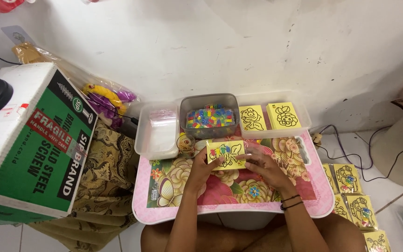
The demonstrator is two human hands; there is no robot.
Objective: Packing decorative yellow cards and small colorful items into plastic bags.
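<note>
Over a small pink table with a flower pattern, both my hands hold a yellow card printed with a black outline drawing and dotted with small coloured pieces. My left hand grips the card's left edge. My right hand holds its right side, with black bands at the wrist. Just beyond the card stands a grey tub full of small mixed-colour pieces.
A clear tray with plastic bags sits at the table's back left, another tray with two yellow picture cards at the back right. A big green and white carton stands left. Bagged yellow cards and cables lie on the floor right.
</note>
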